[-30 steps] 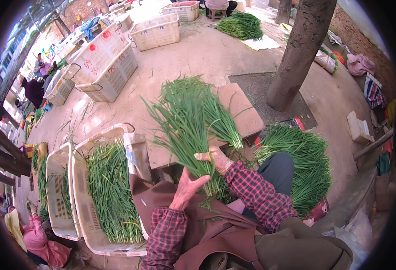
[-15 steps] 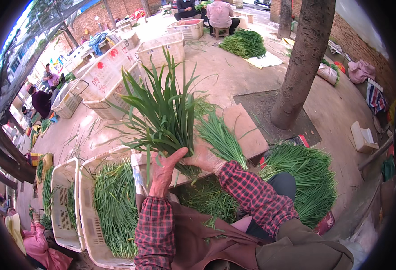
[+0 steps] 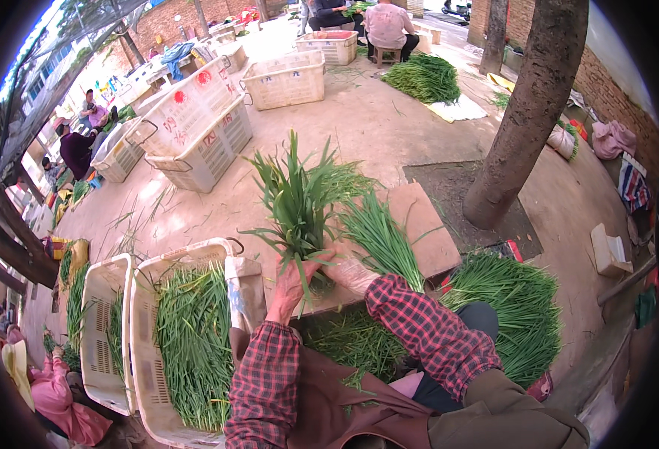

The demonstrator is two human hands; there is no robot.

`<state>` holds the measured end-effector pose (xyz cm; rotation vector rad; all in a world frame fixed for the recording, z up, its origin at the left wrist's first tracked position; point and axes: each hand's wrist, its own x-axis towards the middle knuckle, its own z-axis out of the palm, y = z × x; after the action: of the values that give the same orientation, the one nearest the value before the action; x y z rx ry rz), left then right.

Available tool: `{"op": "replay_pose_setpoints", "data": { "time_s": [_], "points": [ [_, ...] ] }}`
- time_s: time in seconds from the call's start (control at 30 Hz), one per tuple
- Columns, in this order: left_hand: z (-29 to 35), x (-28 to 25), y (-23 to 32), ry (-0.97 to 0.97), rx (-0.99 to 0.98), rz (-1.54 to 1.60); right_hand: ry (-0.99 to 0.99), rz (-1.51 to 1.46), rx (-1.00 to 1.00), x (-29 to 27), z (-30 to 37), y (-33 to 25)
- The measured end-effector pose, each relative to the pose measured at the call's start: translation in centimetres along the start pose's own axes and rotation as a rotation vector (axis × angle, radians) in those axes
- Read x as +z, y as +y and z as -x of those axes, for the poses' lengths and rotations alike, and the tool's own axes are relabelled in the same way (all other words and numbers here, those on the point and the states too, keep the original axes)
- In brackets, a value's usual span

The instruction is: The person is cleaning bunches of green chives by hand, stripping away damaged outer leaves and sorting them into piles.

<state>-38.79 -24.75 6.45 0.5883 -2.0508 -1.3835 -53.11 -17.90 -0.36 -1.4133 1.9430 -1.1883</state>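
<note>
Chives [image 3: 299, 202] now stand upright at frame centre, lifted off the board [image 3: 419, 224] since a second ago; left hand [image 3: 290, 288] and right hand [image 3: 348, 271] clasp the stems, bunch gathered.

Left hand [image 3: 290, 282] and right hand [image 3: 349, 271] side by side, fingers curled closed, both forearms reaching forward.

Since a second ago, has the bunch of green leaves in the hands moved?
Yes. The bunch of green leaves has swung left, off the flat board, toward the white crate, gripped by the left hand and right hand.
</note>
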Motion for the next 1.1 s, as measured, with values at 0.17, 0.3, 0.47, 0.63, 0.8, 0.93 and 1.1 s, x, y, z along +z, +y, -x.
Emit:
{"op": "replay_pose_setpoints", "data": {
  "time_s": [0.17,0.3,0.47,0.63,0.8,0.93,1.1],
  "points": [
    [1.4,-1.0,0.4,0.160,-0.053,0.129,-0.003,0.105,-0.113,-0.5,2.6,-7.5],
    [1.3,-1.2,0.2,0.396,0.062,0.238,0.004,0.085,-0.087,-1.8,4.5,-6.6],
    [2.3,-3.9,4.4,0.589,-0.141,0.525,0.282,-0.641,0.103,-5.0,10.1,0.0],
    [4.7,-7.1,4.4,0.579,-0.295,0.905,0.007,-0.825,0.326,-0.8,16.8,2.2],
    [7.9,-8.0,2.3,0.499,-0.345,0.953,-0.025,-1.102,0.458,1.3,18.2,0.0],
    [10.6,-7.1,3.7,0.475,-0.421,0.781,0.090,-1.092,0.514,-0.1,18.5,0.4],
    [13.6,-6.5,3.4,0.359,-0.541,0.671,0.191,-1.052,0.498,-1.4,19.1,-0.2]
  ]
}}
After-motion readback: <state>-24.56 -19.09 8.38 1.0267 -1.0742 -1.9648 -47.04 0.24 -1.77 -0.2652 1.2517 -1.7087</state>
